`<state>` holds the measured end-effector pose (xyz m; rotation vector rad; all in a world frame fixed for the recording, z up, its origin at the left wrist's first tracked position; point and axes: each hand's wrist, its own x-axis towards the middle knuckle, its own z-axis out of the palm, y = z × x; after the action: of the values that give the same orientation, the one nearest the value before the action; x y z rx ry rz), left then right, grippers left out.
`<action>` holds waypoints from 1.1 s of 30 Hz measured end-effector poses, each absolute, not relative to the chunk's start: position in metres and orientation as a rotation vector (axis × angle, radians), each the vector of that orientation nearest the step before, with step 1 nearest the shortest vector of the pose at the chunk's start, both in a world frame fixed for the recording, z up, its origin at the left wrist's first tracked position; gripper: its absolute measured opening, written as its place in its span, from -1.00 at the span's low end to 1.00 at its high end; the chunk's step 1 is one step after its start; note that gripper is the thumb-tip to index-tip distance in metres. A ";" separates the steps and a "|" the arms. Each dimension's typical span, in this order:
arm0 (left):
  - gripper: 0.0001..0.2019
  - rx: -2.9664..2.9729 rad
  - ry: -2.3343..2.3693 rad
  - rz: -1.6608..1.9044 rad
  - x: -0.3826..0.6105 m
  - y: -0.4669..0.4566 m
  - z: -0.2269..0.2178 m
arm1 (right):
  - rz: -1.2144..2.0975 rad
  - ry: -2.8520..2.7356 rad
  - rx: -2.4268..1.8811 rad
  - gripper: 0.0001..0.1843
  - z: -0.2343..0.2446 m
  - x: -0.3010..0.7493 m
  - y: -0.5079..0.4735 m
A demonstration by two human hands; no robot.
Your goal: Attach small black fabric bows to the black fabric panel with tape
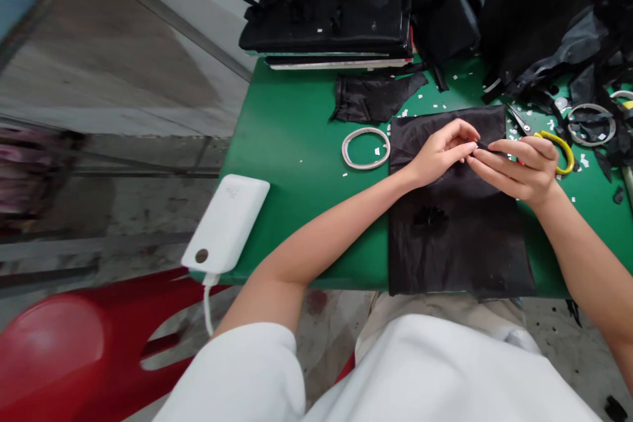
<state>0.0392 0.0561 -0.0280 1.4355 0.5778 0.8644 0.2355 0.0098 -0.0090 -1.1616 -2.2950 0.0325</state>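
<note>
Both left hand [440,151] and right hand [528,166] pinch black piece [482,145]; black cloth [459,250] directly beneath.

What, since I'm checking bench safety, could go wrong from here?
The scissors lie beside the right hand, so a careless reach might meet the blades. The white power bank sits at the green table's edge, its cable hanging down close to the left arm in this view; a snag could pull it off. What looks like a small black piece between the hands might, if dropped, blend into the black fabric.
</note>
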 end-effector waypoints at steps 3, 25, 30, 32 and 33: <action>-0.68 1.569 0.595 0.764 0.038 0.055 -0.024 | 0.076 -2.283 -1.169 -0.81 -0.010 0.237 0.009; -0.60 1.786 0.636 0.781 0.038 0.052 -0.023 | 0.647 -1.657 -1.204 -0.92 -0.012 0.204 0.005; -0.58 1.749 0.593 0.778 0.039 0.051 -0.022 | 0.697 -1.561 -1.178 -0.90 -0.015 0.205 0.007; -0.62 1.744 0.584 0.784 0.039 0.051 -0.022 | 0.670 -1.551 -1.175 -0.89 -0.015 0.205 0.007; -0.64 1.734 0.583 0.785 0.039 0.052 -0.023 | 0.647 -1.555 -1.179 -0.89 -0.015 0.205 0.007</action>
<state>0.0390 0.0516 -0.0230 1.7341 0.5831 0.7853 0.2050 0.0070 -0.0150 -1.1785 -1.5555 0.6474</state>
